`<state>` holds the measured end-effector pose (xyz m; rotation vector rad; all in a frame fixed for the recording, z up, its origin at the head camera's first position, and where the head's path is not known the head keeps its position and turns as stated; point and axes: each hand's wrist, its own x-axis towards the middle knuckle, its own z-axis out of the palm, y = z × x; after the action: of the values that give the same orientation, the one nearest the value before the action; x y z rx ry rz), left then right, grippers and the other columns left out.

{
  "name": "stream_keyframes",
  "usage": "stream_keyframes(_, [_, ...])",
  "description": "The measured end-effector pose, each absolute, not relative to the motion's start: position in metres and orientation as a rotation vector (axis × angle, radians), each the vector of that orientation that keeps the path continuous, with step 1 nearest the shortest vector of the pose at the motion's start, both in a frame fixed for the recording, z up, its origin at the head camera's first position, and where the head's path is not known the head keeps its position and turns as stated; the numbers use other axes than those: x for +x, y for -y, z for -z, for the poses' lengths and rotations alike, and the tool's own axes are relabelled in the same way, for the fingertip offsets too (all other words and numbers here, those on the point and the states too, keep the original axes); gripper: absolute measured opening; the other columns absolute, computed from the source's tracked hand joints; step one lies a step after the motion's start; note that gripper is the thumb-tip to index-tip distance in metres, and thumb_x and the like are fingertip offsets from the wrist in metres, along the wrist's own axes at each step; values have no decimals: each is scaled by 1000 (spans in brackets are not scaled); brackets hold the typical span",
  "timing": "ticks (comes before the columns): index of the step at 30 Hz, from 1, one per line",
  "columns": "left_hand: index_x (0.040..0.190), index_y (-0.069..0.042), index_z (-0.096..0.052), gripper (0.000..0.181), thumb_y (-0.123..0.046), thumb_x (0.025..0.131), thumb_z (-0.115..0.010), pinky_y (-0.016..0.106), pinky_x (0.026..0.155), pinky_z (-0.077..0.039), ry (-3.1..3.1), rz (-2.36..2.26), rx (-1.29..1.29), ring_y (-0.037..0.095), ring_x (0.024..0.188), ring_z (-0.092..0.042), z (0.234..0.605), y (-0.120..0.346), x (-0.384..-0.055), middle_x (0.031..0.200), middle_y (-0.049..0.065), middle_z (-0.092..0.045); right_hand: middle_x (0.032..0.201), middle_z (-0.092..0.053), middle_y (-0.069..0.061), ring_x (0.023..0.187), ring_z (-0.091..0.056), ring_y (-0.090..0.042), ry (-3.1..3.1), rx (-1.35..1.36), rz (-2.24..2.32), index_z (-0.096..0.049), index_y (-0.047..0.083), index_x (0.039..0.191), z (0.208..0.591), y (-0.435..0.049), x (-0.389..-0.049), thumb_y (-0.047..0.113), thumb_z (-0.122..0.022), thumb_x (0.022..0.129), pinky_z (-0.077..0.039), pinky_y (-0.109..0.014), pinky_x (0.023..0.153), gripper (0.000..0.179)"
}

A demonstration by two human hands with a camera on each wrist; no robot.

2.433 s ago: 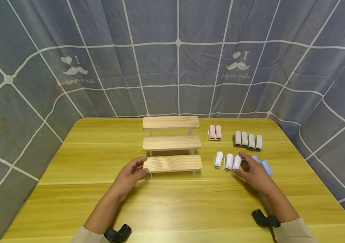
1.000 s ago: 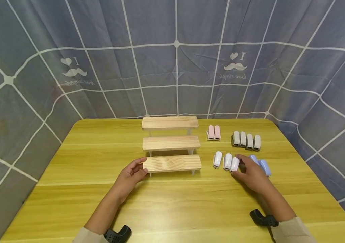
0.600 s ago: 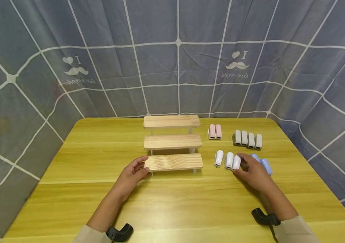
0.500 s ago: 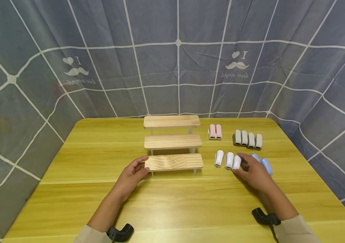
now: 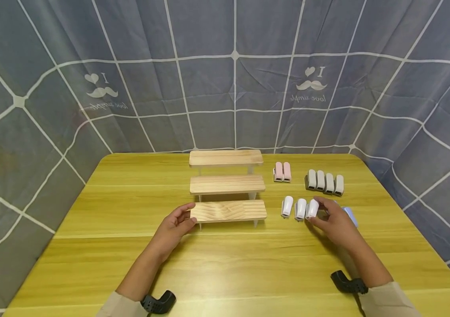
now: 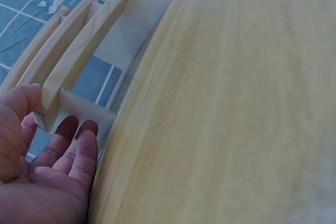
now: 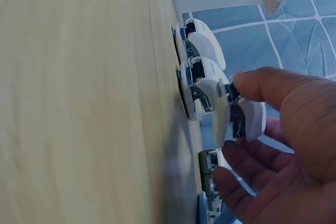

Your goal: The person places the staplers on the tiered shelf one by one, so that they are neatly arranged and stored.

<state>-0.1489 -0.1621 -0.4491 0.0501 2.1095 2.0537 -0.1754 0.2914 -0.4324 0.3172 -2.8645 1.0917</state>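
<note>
A three-step display stand (image 5: 228,211) has wooden boards on clear legs. My left hand (image 5: 171,229) grips the left end of its lowest board; in the left wrist view the thumb is on the board (image 6: 79,61) and fingertips are at the clear leg (image 6: 84,111). Between thumb and fingers, my right hand (image 5: 337,224) pinches a small white stapler (image 5: 312,208). The right wrist view shows this stapler (image 7: 255,121) tilted, apart from the tabletop. Two similar white staplers (image 5: 300,209) stand just left of it.
Behind are a pair of pink staplers (image 5: 282,172) and a row of several grey ones (image 5: 324,182). Blue staplers (image 5: 350,216) are partly hidden by my right hand. A grey-blue curtain (image 5: 209,101) hangs behind the wooden table (image 5: 225,273).
My right hand has shifted slightly right with the white stapler, widening the gap to its neighbour and covering more of the blue staplers. The left hand keeps its hold on the stand.
</note>
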Motion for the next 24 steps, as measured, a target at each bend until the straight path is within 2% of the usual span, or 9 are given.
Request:
stream_keyframes(8, [147, -12, -46, 51, -14, 99, -62, 37, 99, -50, -2114, -2052, 64, 28, 121, -53, 449, 164, -149, 142, 16, -48, 137, -48, -29, 122, -50, -43, 2837, 328, -1154, -37, -8, 147, 427, -290, -175, 17, -71, 94, -48, -57, 94, 68])
stream_keyframes(19, [147, -8, -45, 51, -13, 99, -62, 33, 95, -52, -2123, -2057, 95, 25, 115, -55, 451, 162, -151, 136, 18, -51, 138, -47, -29, 123, -49, -44, 2792, 374, -1165, -37, -9, 146, 419, -291, -171, 10, -70, 93, -47, -55, 93, 65])
stream_keyframes(24, [147, -10, -46, 50, -13, 99, -62, 34, 96, -51, -2124, -2056, 78, 26, 117, -54, 451, 163, -149, 138, 17, -51, 135, -51, -26, 120, -52, -41, 2774, 420, -1149, -42, -8, 143, 416, -288, -172, 9, -72, 92, -50, -43, 88, 62])
